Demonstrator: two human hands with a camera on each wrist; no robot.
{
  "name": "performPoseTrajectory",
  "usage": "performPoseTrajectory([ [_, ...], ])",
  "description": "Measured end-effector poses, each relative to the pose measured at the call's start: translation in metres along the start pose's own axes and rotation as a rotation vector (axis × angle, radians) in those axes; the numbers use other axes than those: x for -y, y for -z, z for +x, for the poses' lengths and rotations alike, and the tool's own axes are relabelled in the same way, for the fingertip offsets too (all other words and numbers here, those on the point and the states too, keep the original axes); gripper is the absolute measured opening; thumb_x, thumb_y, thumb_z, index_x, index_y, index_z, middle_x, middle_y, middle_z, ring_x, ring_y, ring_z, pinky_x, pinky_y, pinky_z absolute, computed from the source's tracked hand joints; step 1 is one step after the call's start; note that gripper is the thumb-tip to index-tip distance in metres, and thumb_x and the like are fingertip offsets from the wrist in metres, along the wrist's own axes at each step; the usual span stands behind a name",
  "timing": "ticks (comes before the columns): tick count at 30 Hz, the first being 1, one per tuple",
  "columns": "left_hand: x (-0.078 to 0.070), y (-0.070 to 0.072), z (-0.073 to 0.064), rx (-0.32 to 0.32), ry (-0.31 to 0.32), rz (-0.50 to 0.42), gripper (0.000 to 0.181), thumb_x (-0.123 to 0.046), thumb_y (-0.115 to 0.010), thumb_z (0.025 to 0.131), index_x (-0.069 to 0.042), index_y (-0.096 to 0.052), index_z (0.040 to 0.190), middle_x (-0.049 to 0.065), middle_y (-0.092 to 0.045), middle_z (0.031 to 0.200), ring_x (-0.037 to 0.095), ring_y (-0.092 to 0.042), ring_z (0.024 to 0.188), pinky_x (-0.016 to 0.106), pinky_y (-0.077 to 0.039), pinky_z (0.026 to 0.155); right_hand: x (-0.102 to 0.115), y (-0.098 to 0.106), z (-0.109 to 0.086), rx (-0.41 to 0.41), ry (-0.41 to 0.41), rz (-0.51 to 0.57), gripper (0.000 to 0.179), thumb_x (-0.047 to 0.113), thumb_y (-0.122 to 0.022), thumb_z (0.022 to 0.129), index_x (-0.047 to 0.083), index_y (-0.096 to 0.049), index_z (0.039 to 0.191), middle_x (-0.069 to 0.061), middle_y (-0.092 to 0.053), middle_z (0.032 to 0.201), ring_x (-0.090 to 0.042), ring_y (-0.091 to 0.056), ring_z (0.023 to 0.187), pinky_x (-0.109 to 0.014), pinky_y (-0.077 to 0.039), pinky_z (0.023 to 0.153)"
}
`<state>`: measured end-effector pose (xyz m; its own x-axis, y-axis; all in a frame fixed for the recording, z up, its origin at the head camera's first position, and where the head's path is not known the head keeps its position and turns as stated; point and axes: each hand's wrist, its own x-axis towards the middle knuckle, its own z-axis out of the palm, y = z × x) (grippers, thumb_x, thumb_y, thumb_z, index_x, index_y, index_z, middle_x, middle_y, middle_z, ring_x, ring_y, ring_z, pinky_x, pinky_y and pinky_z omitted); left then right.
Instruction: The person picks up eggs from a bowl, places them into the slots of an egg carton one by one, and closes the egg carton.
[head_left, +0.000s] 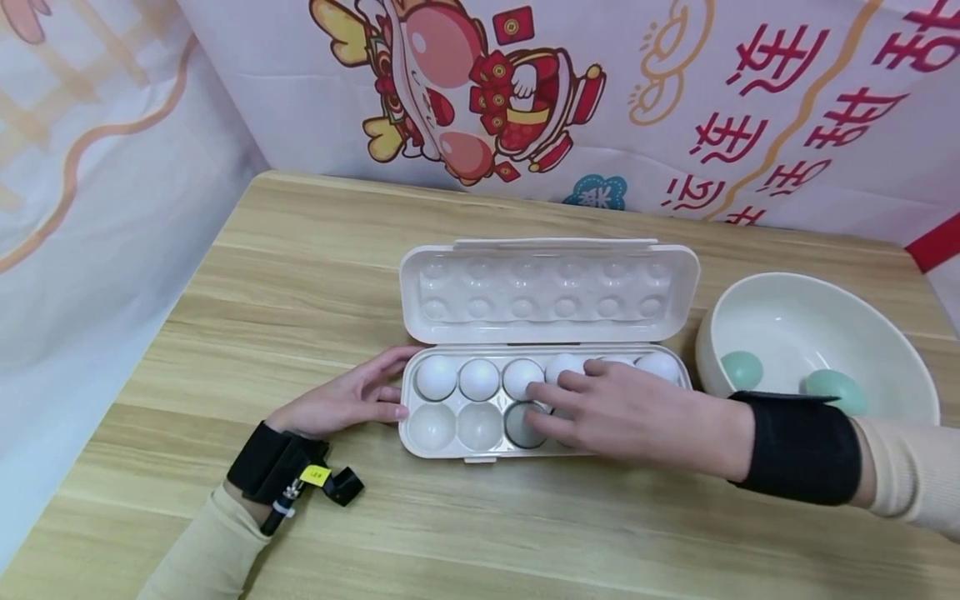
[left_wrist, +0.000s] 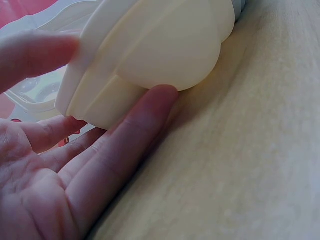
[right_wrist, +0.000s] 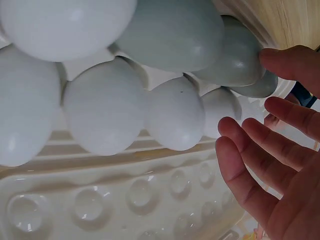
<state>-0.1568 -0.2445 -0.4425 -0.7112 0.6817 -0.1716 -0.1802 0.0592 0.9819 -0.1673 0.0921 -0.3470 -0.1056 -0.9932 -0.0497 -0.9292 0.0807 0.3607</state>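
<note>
A white egg box (head_left: 480, 457) lies open on the table, its lid (head_left: 551, 292) tipped back. White eggs (head_left: 437, 377) fill its back row. Pale green eggs (right_wrist: 170, 35) and one white egg show in the front row in the right wrist view. At the front left, two cups show bare bottoms. My left hand (head_left: 345, 396) holds the box's left end, thumb at the rim and fingers against its side and underside. My right hand (head_left: 630, 408) is over the front row with spread fingers, its thumb beside a green egg (head_left: 525, 425) and touching or nearly touching it.
A large cream bowl (head_left: 817, 287) stands right of the box, with two green eggs (head_left: 834, 390) visible inside, partly behind the right wristband (head_left: 798, 450). A printed cloth (head_left: 262, 75) hangs along the back edge of the wooden table (head_left: 315, 250).
</note>
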Motion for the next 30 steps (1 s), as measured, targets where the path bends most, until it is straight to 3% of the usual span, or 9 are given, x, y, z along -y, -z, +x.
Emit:
performPoseTrajectory([
  [12, 0.002, 0.000, 0.001, 0.003, -0.006, -0.009, 0.067, 0.000, -0.054, 0.089, -0.014, -0.019, 0.144, 0.022, -0.021, 0.146, 0.033, -0.051, 0.114, 0.034, -0.051, 0.086, -0.013, 0.005, -0.028, 0.054, -0.076, 0.016, 0.044, 0.007, -0.066, 0.076, 0.014, -0.053, 0.117, -0.007, -0.061, 0.114, -0.021, -0.058, 0.089, -0.033, -0.050, 0.065],
  [20, 0.001, 0.001, -0.001, 0.004, 0.001, -0.003, 0.067, 0.000, -0.054, 0.089, -0.014, -0.018, 0.144, 0.021, -0.020, 0.146, 0.033, -0.051, 0.114, 0.034, -0.050, 0.086, -0.023, 0.011, -0.051, 0.141, -0.134, 0.115, 0.051, 0.003, -0.071, 0.073, 0.009, -0.052, 0.119, -0.013, -0.060, 0.116, -0.025, -0.056, 0.095, -0.041, -0.053, 0.071],
  [30, 0.001, 0.002, 0.001, 0.011, -0.011, -0.008, 0.068, 0.002, -0.054, 0.089, -0.014, -0.018, 0.144, 0.022, -0.023, 0.144, 0.032, -0.054, 0.111, 0.033, -0.051, 0.085, -0.033, 0.009, -0.076, 0.092, -0.221, 0.117, 0.046, 0.008, -0.073, 0.070, 0.008, -0.054, 0.112, -0.010, -0.063, 0.106, -0.024, -0.058, 0.088, -0.042, -0.053, 0.069],
])
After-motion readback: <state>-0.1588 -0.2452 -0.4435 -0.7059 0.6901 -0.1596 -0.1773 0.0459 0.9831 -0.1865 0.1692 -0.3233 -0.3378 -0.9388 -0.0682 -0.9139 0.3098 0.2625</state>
